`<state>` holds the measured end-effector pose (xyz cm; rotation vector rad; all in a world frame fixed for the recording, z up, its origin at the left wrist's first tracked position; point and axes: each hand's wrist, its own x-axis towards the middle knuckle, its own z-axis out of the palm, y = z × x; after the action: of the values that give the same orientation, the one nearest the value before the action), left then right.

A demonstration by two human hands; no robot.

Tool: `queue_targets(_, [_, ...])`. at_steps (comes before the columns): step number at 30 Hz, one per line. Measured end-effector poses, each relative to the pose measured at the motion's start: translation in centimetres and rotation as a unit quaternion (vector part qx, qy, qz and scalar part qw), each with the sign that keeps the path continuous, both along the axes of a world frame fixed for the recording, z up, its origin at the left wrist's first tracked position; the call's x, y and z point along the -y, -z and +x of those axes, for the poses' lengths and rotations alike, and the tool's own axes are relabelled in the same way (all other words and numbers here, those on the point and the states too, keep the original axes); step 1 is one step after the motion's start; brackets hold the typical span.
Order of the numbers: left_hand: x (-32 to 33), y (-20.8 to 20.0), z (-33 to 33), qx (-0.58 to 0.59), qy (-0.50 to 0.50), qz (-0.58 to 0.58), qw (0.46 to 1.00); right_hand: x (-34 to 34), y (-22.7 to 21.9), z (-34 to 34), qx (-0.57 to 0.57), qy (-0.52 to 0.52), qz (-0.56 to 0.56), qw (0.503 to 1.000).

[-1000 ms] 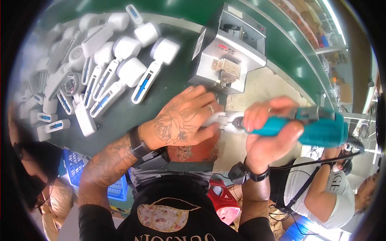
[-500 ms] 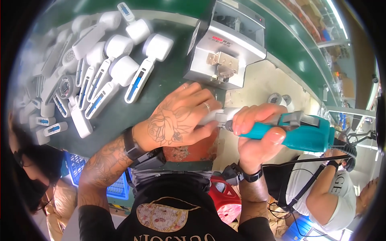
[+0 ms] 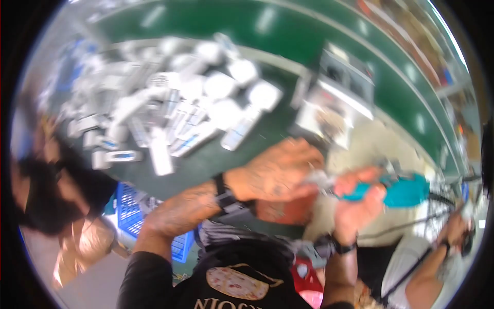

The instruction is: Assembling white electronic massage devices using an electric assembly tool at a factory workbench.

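Observation:
The picture is smeared by motion. My right hand (image 3: pixel 357 198) is wrapped round a teal corded electric screwdriver (image 3: pixel 406 191), held level with its tip pointing left. My left hand (image 3: pixel 280 172) is closed on a small white part (image 3: pixel 321 179) in front of the tip; its exact shape is hidden by the fingers and blur. Whether the tip touches the part I cannot tell. Left of my hands, on the green table (image 3: pixel 206 170), lies a heap of white round-headed devices (image 3: pixel 221 85) with long handles, several showing blue strips.
A grey metal machine (image 3: pixel 337 98) stands beyond my hands. Below the table edge is a blue plastic basket (image 3: pixel 131 208). A red item (image 3: pixel 309 280) is low beside my body. One person (image 3: pixel 56 175) is at the left, another (image 3: pixel 427 262) at the lower right.
The whole view has swung, so the heap, machine and my hands appear farther right. Both hands keep their holds on the white part and the electric screwdriver.

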<state>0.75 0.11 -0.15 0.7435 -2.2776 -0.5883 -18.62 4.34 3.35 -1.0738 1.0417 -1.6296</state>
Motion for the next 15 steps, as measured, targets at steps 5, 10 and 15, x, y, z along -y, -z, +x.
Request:
queue_targets(5, [-3.2, -1.6, 0.1, 0.010, -0.009, -0.173, 0.985, -3.5, -4.3, -2.1, 0.088, 0.015, -0.128, 0.988])
queue_targets(10, [-6.3, -4.3, 10.7, -0.134, -0.311, 0.069, 0.938, -7.2, -4.9, -2.5, 0.012, 0.137, -0.107, 0.985])
queue_targets(15, [-3.4, -5.1, 25.5, -0.426, -0.529, 0.068, 0.731, -7.2, -3.4, -2.8, -0.025, 0.134, -0.067, 0.988])
